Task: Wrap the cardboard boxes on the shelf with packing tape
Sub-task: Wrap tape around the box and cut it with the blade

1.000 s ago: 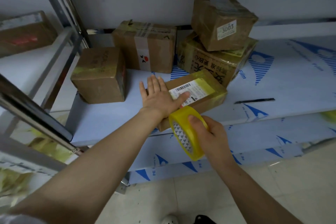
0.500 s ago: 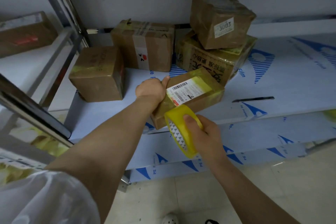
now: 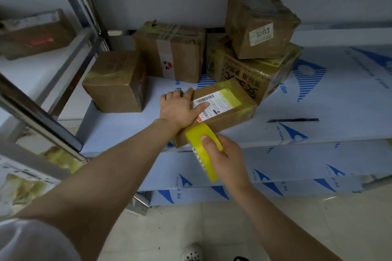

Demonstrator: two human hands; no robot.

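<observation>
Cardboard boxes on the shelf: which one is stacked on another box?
The box labelled 3003; it sits on the printed box, while the rest stand on the shelf.

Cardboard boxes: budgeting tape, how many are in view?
6. The labelled box under the left hand, plain box beside it, taped box at the back, printed box at right, 3003 box atop it, worn box on the far-left shelf. Others may hide behind.

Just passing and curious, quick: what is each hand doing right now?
Left hand: closed on the end of the labelled box.
Right hand: closed around the yellow tape roll.
</observation>
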